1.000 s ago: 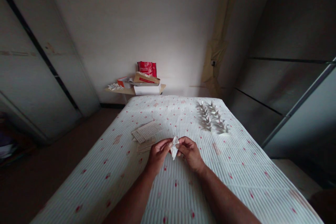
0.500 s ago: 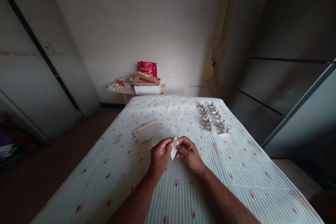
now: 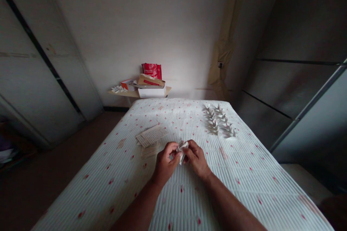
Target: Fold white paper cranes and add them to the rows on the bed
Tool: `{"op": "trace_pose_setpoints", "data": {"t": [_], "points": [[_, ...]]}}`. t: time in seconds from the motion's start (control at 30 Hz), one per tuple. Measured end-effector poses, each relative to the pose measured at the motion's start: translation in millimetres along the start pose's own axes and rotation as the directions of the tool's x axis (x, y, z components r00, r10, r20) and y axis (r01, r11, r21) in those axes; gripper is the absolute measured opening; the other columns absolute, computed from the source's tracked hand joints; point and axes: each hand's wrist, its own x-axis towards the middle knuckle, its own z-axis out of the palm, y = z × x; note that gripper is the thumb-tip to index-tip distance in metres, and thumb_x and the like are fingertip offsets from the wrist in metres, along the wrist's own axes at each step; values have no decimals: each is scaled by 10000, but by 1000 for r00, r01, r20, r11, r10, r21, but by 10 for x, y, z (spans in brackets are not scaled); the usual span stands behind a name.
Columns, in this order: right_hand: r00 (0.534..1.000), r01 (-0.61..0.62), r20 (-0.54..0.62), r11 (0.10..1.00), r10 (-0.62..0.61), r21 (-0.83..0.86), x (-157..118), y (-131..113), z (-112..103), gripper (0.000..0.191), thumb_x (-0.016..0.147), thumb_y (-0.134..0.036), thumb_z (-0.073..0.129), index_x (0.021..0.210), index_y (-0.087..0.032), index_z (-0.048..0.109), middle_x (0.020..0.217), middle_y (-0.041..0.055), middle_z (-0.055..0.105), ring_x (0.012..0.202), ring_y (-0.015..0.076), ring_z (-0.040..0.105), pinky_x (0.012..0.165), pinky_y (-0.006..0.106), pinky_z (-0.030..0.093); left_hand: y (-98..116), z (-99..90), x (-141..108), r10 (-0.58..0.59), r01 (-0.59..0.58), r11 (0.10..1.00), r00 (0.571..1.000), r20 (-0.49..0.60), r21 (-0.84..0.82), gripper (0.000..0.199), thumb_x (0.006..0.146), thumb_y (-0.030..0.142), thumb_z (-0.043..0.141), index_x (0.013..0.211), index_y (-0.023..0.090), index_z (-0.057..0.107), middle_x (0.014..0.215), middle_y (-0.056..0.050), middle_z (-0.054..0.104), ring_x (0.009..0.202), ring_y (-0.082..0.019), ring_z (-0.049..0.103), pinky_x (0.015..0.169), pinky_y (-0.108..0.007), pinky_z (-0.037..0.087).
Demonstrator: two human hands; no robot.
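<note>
A small folded piece of paper (image 3: 182, 148) is pinched between my two hands above the bed. My left hand (image 3: 166, 162) grips its left side with thumb and fingertips. On the other side, the thumb and fingers of my right hand (image 3: 197, 158) close on its right edge. Part of the paper is hidden behind the fingers. To the left of my hands lies a loose stack of printed paper sheets (image 3: 151, 135). Farther off on the right stand several folded paper cranes (image 3: 213, 120) in two rows.
A white quilted cover with red spots (image 3: 114, 158) spreads over the bed. Beyond its far edge, a small table (image 3: 130, 94) carries boxes, a red bag (image 3: 151, 70) and a pile of white folded paper (image 3: 118, 89). Dark sliding panels (image 3: 271, 90) rise on the right.
The folded paper has turned and looks wider between my fingers. My left fingers have shifted their hold on it slightly. The sheets and cranes lie as before.
</note>
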Motion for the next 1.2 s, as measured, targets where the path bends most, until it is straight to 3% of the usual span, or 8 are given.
{"op": "trace_pose_setpoints", "data": {"t": [0.3,0.43,0.63,0.77,0.9,1.0,1.1,1.2], "points": [[998,51,-25,998,-52,-31,-9,29,10,169,837,-337,471,749,-193,485,579,-54,472,497,89,467,473,199,388,-8,22,11,-36,39,998,998,-51,44,65,726,238,550,693,190,521,633,32,564,618,-105,550,618,-201,436],[999,44,-19,999,-44,-28,-12,14,7,149,817,-329,505,764,-191,504,617,-43,495,529,95,485,499,207,401,7,6,24,-64,62,998,997,-43,-29,76,718,230,557,661,185,535,615,31,556,613,-108,542,618,-201,435],[998,-20,64,998,16,66,4,-45,-14,102,736,-271,555,789,-185,571,648,-22,546,548,107,505,517,222,404,-42,-7,36,-208,189,939,978,-35,-287,142,733,231,552,861,169,554,778,-19,627,740,-140,606,672,-219,472],[999,-41,34,995,38,96,20,19,-3,127,705,-252,578,815,-193,554,669,-31,541,526,96,492,501,216,406,-53,-13,30,-213,201,917,977,5,-344,257,754,220,524,1006,171,522,821,-32,635,745,-140,611,649,-216,467],[1000,11,4,994,-10,-111,2,74,0,155,744,-229,551,894,-195,545,719,-13,559,578,112,516,518,221,429,-54,-2,22,-216,200,923,976,-13,-328,301,758,225,518,1056,179,509,759,-1,617,654,-112,581,594,-196,441],[973,180,-59,891,-224,-417,-16,54,-18,321,731,-184,558,1050,-198,530,984,61,580,803,168,565,636,267,478,-44,7,24,-220,201,929,975,-27,-310,336,746,220,525,1080,184,512,721,21,606,597,-94,547,565,-184,418],[885,383,34,684,-464,-621,-18,30,-40,382,734,-118,525,1105,-205,533,1232,111,470,1056,222,499,839,356,460,-23,17,26,-224,207,939,974,-33,-275,371,731,216,540,1100,189,522,700,26,610,584,-92,541,571,-183,414],[832,449,123,526,-542,-722,-15,18,-52,316,776,-94,474,1055,-201,573,1250,126,466,1017,215,518,862,390,451,-1,25,23,-212,200,952,977,-25,-230,400,727,191,529,1127,199,518,710,20,622,616,-101,568,605,-193,435]]}}
